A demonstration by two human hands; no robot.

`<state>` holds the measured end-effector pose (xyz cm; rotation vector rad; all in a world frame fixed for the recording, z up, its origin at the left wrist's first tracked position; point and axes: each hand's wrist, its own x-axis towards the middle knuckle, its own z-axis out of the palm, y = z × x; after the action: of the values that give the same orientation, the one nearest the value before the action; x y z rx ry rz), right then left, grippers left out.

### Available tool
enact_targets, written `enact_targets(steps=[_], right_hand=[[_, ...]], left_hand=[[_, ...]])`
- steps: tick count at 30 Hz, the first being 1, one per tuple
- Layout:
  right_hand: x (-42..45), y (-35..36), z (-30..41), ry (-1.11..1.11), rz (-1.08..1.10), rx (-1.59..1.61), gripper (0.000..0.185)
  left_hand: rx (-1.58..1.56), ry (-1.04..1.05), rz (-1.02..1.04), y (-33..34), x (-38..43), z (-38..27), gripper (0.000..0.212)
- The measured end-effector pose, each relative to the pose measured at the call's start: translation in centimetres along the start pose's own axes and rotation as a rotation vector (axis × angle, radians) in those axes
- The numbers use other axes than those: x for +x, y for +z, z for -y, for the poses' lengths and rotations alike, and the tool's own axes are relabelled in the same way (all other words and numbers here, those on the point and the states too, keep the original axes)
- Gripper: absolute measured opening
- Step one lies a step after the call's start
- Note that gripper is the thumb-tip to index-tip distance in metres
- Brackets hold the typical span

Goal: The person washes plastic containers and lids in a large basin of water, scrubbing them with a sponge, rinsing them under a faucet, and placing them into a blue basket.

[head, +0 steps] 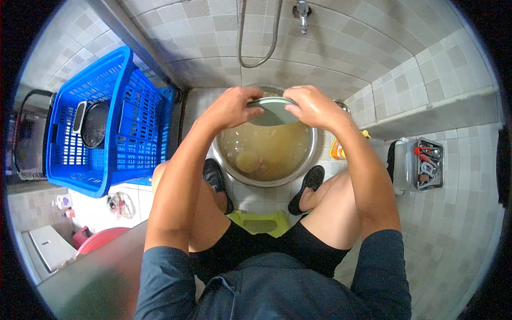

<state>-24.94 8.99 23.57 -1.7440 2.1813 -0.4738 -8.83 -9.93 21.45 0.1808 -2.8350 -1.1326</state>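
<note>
Both my hands grip a pale green plate [276,112] by its rim, one at each side. My left hand [238,104] has its thumb on the plate's face, and my right hand [310,105] holds it the same way. The plate is tilted, its lower part dipping into cloudy yellowish water [280,144]. That water fills a round metal basin [256,183] on the tiled floor between my feet. A round pale object [247,162] shows under the surface, too blurred to name. What else lies in the basin is hidden by the murky water.
On the left stands a blue plastic basket [108,160] with a dark pan [95,124] inside. A yellow-orange bottle [338,149] stands right of the basin. A metal tray of utensils [430,164] is farther right. A tap [303,18] and hose [258,64] are on the wall; a green stool [260,224] is beneath me.
</note>
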Motion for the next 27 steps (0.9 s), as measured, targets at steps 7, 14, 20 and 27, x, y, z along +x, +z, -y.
enact_targets(steps=[7,14,20,27], right_hand=[[-1.0,0.7,-1.4,0.126,0.184,-0.138,0.018],[-2.2,-0.3,-1.9,0.184,0.233,-0.146,0.022],[-2.7,-0.3,-1.5,0.190,0.171,-0.138,0.021],[-2.0,-1.3,-0.5,0.285,0.278,-0.155,0.024]], left_hand=[[0.325,-0.182,-0.001,-0.1,-0.2,2.9,0.058],[0.425,-0.379,0.237,-0.7,-1.8,5.7,0.049],[0.418,-0.403,0.216,-2.1,-3.3,7.2,0.049],[0.445,-0.417,0.239,-2.3,-3.2,7.5,0.047]])
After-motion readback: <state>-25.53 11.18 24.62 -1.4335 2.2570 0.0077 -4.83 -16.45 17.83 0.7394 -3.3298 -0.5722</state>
